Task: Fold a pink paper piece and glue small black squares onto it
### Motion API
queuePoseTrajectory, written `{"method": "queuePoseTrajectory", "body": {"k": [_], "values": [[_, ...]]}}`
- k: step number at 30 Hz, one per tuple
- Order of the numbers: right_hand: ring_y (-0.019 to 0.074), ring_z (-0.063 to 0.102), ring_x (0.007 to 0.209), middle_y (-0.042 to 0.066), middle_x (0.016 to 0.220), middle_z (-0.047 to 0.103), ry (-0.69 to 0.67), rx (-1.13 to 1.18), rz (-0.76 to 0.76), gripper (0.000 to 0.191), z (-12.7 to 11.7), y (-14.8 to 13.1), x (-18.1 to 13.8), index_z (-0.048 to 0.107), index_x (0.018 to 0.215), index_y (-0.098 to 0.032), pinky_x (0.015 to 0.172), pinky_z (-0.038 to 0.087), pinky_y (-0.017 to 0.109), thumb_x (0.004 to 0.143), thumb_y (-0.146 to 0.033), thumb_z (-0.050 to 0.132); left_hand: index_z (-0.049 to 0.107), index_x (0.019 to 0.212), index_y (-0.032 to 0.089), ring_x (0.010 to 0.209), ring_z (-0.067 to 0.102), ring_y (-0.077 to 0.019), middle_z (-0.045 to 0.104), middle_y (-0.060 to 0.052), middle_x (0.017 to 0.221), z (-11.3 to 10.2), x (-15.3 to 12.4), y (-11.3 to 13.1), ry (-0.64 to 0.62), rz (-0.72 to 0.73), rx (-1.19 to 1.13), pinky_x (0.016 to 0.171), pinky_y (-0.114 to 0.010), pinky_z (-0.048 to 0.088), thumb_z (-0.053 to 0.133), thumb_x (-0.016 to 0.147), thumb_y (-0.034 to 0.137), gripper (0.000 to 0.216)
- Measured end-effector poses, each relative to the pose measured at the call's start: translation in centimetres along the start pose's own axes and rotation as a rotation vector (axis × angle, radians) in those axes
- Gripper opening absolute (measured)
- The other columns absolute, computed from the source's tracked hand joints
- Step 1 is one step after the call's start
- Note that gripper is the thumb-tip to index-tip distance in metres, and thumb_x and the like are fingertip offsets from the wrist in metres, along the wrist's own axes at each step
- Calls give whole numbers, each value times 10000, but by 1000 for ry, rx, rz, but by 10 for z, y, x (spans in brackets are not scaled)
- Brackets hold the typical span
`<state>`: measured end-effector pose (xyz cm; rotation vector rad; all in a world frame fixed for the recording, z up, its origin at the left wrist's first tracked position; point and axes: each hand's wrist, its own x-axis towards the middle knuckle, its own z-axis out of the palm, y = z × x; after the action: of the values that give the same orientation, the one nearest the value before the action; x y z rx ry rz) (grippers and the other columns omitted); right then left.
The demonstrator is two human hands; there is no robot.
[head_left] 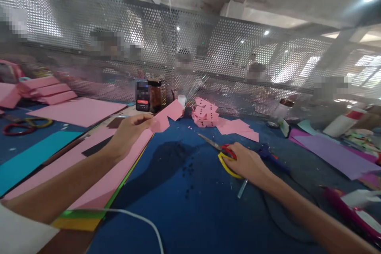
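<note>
My left hand [131,131] pinches the pink cutout [165,117] by one end, holding it up over the blue table [184,206]. My right hand [248,162] is curled closed on the scissors [224,153], which rest on the table. The cutout hangs unsupported (thin stuff), so a hard pinch could likely crease or tear it. Count: one cutout, one heap of pink pieces [205,117], and two pairs of scissors, counting the spare pair [18,128] far left.

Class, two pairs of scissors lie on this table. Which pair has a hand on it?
The yellow-and-red-handled scissors mid-table, under the right hand; the other pair at far left lies untouched. The left hand holds pink paper.
</note>
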<state>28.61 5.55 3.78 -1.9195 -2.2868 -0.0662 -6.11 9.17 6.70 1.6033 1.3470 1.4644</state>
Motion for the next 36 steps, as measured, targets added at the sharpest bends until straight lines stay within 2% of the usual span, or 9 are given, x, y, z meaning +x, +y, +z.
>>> {"method": "queuePoseTrajectory", "body": {"k": [10, 15, 18, 22, 24, 26, 31, 34, 36], "values": [[246, 611, 915, 116, 1019, 644, -95, -31, -72, 412, 25, -11, 101, 640, 986, -167, 726, 407, 289, 822, -528, 526, 685, 983, 204, 877, 573, -184, 693, -13, 943, -21, -38, -15, 0, -128, 3, 813, -282, 419, 621, 782, 373, 270], [252, 582, 998, 116, 1029, 648, -78, 65, -116, 336, 24, -20, 117, 664, 959, -155, 826, 407, 312, 801, -448, 612, 676, 954, 181, 848, 555, -192, 666, -7, 870, -17, -45, -18, -54, -166, 16, 782, -285, 417, 616, 784, 358, 252], [251, 501, 1140, 121, 1195, 581, -10, 175, -186, 301, 6, -28, 107, 635, 1068, -159, 935, 368, 343, 849, -359, 582, 668, 884, 180, 817, 542, -191, 644, -4, 825, -14, -48, -13, -122, -161, 17, 756, -283, 410, 605, 795, 389, 235], [115, 615, 935, 31, 1102, 641, -32, 420, -362, 390, -23, -42, 74, 534, 1219, -233, 818, 466, 247, 998, -378, 247, 654, 814, 194, 783, 520, -178, 624, -1, 797, -4, -58, 1, -265, -143, 46, 725, -270, 391, 580, 819, 420, 237], [126, 635, 880, 61, 1084, 640, -77, 832, -490, 389, -32, -47, 53, 490, 1267, -209, 782, 496, 265, 986, -405, 305, 653, 795, 203, 763, 521, -177, 618, -1, 783, 5, -64, 9, -309, -143, 44, 692, -263, 387, 593, 810, 422, 228], [129, 639, 841, 57, 1058, 641, -79, 990, -532, 358, -36, -50, 32, 516, 1243, -217, 785, 507, 285, 958, -399, 400, 651, 773, 207, 729, 521, -174, 607, -1, 757, 14, -70, 16, -335, -141, 25, 653, -255, 384, 609, 794, 423, 221], [140, 627, 848, 44, 1032, 648, -47, 984, -489, 304, -39, -39, -6, 550, 1206, -236, 802, 514, 313, 936, -342, 463, 643, 762, 218, 671, 510, -158, 590, 15, 708, 29, -81, 26, -413, -108, -27, 615, -242, 376, 606, 797, 405, 194], [148, 619, 862, 49, 1035, 645, 151, 808, -442, 313, -52, -9, -17, 548, 1208, -220, 803, 498, 311, 938, -347, 456, 627, 739, 217, 683, 515, -159, 596, 22, 710, 29, -80, 22, -377, -66, -5, 634, -247, 374, 599, 802, 409, 204], [161, 585, 969, 54, 1098, 626, 338, 545, -322, 270, -62, 22, -23, 600, 1130, -216, 863, 452, 298, 935, -336, 457, 632, 759, 222, 700, 523, -163, 607, 27, 731, 27, -77, 15, -311, -64, 15, 632, -245, 372, 619, 779, 420, 199]]}}
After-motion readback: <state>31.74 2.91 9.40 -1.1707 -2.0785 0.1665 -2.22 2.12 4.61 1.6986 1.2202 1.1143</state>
